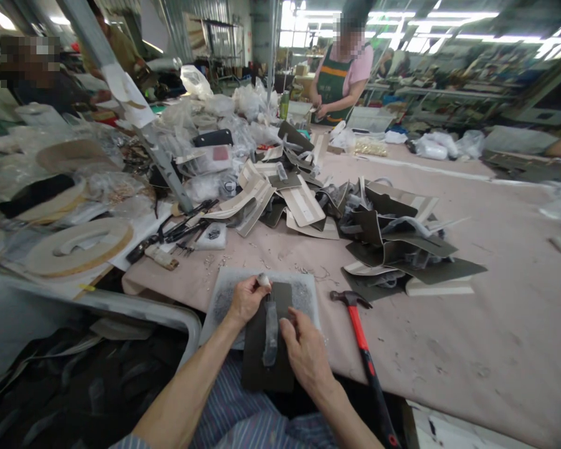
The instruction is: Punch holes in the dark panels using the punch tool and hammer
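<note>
A dark rectangular panel (257,368) lies lengthwise on a pale speckled board (219,299), its near end hanging over my lap. A grey strip in clear plastic wrap (271,337) runs along its middle. My left hand (249,300) is closed on a short pale-handled tool (263,280), upright at the strip's far end; thin prongs seem to show below it. My right hand (306,349) grips the panel's right edge with thumb and forefinger, the other fingers curled and partly hidden. A hammer (358,327) with a red and black handle lies to the right.
Ahead is a heap of dark and cream panels (303,199). Hand tools (168,240) and a tape roll (81,246) lie left, near a slanted metal post (168,168). A bin of dark pieces (88,374) stands at lower left. A person in a green apron (334,84) stands across the table.
</note>
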`<state>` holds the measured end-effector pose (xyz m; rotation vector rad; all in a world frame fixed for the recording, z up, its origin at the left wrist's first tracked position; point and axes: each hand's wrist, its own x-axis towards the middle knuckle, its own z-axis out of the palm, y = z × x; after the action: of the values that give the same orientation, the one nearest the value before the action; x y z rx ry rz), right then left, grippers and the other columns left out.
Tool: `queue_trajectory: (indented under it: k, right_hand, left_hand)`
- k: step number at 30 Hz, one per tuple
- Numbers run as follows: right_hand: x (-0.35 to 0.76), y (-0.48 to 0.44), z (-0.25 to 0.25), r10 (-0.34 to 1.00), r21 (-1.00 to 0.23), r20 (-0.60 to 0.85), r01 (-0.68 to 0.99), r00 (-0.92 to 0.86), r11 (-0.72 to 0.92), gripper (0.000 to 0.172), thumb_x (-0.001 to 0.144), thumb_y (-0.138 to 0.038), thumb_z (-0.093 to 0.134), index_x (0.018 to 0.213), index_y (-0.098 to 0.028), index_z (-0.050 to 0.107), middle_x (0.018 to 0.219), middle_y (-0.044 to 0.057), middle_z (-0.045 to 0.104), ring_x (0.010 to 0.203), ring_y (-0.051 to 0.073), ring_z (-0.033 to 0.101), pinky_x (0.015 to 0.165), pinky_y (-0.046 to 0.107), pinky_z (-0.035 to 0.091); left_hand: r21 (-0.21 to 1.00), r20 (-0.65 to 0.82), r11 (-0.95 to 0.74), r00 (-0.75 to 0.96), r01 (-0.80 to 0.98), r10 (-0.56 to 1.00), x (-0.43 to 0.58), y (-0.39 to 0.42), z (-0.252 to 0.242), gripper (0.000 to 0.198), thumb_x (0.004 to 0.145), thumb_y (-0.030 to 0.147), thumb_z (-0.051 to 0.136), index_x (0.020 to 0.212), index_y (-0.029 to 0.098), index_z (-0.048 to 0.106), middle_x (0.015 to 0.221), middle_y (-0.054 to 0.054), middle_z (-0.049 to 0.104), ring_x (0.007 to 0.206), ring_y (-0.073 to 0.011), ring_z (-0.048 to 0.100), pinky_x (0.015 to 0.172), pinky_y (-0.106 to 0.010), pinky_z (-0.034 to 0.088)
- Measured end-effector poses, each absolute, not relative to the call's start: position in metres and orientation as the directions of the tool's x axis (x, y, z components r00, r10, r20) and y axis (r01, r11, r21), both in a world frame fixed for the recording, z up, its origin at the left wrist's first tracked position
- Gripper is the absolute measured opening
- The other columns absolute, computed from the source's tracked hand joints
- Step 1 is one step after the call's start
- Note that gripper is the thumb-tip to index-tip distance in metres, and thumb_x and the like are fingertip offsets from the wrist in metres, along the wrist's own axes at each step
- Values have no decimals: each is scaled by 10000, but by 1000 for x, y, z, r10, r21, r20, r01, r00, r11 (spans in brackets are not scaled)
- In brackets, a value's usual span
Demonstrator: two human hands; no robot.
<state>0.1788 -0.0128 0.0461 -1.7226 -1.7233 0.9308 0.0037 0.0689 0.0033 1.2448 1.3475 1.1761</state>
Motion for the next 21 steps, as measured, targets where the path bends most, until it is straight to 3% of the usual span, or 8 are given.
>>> queue_trajectory:
  k: [3, 6, 9, 11, 14, 16, 19, 21]
  right_hand:
    - [221, -7, 38, 993, -648, -8, 756, 117, -95, 474, 967, -474, 393, 1235, -129, 577, 1081, 130, 647, 828, 232, 627, 799, 371, 488]
    - [269, -7, 25, 977, -405, 81, 902, 199, -151, 436, 956, -429, 410, 1183, -105, 593, 1093, 173, 611, 892, 269, 607, 831, 390, 474]
    - [306, -14, 11, 972, -150, 28, 962, 235, -228, 399, 947, -410, 441, 1147, -107, 606, 1025, 182, 604, 942, 313, 600, 825, 407, 465]
    - [319, -20, 4, 966, -84, -62, 963, 253, -257, 371, 948, -409, 442, 1123, -124, 603, 1002, 172, 607, 915, 313, 611, 791, 405, 467]
    - [326, -21, 1, 939, -157, -177, 934, 294, -321, 286, 942, -378, 428, 1016, -154, 589, 935, 141, 615, 829, 276, 620, 728, 378, 472]
    - [325, -18, 6, 891, -345, -288, 830, 351, -438, 192, 887, -361, 490, 881, -182, 560, 818, 103, 601, 742, 244, 600, 663, 350, 470]
    - [316, -12, 25, 810, -623, -509, 524, 292, -581, 167, 810, -376, 540, 781, -217, 499, 684, 25, 530, 585, 175, 532, 541, 294, 450]
    - [304, -11, 45, 781, -736, -593, 260, 196, -625, 199, 807, -420, 516, 793, -227, 467, 656, -21, 476, 477, 125, 440, 449, 256, 400]
  left_hand:
    - [991, -21, 26, -39, 130, 999, 5, 69, 3, 246, 770, 369, 690, 882, 154, 731, 827, -45, 737, 774, -190, 658, 746, -285, 507]
    - [988, -22, 26, -28, 155, 999, 5, 68, 5, 239, 774, 363, 690, 883, 154, 729, 813, -42, 727, 759, -187, 651, 731, -281, 499]
    - [984, -13, 16, -23, 176, 1000, 5, 67, 7, 232, 789, 365, 681, 884, 157, 722, 817, -38, 723, 768, -186, 649, 733, -276, 495]
    - [982, -9, 12, -17, 189, 1000, 5, 67, 6, 226, 798, 359, 673, 892, 159, 718, 833, -38, 724, 781, -187, 651, 743, -276, 493]
    - [973, 1, 2, -9, 229, 1000, 6, 68, 3, 201, 803, 333, 664, 890, 159, 712, 826, -38, 719, 768, -185, 644, 735, -275, 486]
    - [957, 29, -27, -5, 287, 1000, 7, 67, 1, 158, 807, 302, 652, 865, 165, 704, 802, -33, 708, 742, -180, 633, 716, -272, 478]
    - [907, 121, -119, 19, 405, 992, 10, 66, 1, 84, 810, 249, 630, 799, 180, 676, 756, -20, 681, 711, -171, 608, 703, -268, 457]
    - [869, 177, -175, 39, 462, 983, 11, 65, 1, 62, 810, 221, 617, 779, 186, 658, 741, -16, 667, 711, -169, 598, 711, -267, 444]
